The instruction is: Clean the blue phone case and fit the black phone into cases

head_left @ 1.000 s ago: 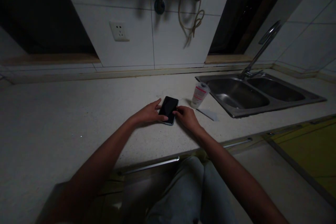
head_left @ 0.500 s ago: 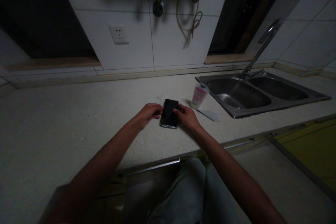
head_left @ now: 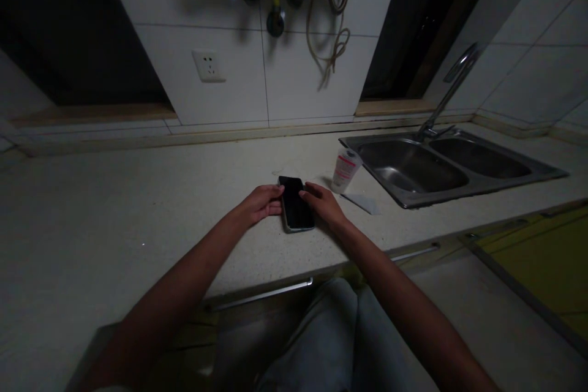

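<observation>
A smartphone (head_left: 296, 208) with a dark screen is held between my two hands, just over or on the pale countertop (head_left: 184, 190); which of these I cannot tell. My left hand (head_left: 263, 203) grips its left edge, thumb on the upper left corner and fingers partly beneath. On the opposite edge, my right hand (head_left: 323, 202) has its thumb over the screen's right side. The phone leans slightly, its top end toward the left. Just right of my right hand stands a clear plastic cup (head_left: 345, 170) with pink print.
A thin pale flat piece (head_left: 361, 203) lies by the cup. Further right is a steel double sink (head_left: 404, 201) with a tall faucet (head_left: 452, 89). On the tiled wall are a socket (head_left: 209, 66), hanging hoses and a looped cord (head_left: 339, 46). A drawer handle (head_left: 266, 295) runs below the counter's front edge.
The phone has turned so its top points more to the left. My left thumb has come onto its upper left corner. The whole view has shifted slightly.
</observation>
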`<state>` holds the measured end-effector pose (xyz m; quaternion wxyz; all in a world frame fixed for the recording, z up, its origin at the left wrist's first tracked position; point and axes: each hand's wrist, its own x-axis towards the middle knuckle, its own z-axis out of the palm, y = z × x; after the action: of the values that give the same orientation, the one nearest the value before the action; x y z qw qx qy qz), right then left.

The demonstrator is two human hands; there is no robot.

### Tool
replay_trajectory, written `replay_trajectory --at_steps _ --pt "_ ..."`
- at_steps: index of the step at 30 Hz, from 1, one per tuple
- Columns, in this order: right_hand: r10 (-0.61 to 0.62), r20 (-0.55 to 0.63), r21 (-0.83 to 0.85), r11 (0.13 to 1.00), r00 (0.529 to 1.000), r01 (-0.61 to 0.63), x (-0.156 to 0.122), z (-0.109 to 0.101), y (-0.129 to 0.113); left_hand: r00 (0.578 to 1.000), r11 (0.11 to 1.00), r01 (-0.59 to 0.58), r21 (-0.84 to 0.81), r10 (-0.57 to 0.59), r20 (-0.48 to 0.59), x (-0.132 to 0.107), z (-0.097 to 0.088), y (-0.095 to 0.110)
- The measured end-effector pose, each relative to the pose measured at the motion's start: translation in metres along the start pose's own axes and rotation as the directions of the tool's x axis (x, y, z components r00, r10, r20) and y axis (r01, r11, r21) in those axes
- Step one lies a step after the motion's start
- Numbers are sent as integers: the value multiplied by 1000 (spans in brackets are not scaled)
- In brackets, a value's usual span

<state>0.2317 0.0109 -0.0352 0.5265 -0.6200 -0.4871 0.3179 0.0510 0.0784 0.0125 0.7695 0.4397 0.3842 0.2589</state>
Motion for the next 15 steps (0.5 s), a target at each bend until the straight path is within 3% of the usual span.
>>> replay_trajectory --at_steps 7,15 --pt "32 0 158 987 999 -32 -3 0 -6 997 998 -54 -26 52 -52 3 -1 -3" --pt "22 22 118 993 1000 -25 -9 -1 -6 956 965 -227 -133 195 -217 8 4 -7"
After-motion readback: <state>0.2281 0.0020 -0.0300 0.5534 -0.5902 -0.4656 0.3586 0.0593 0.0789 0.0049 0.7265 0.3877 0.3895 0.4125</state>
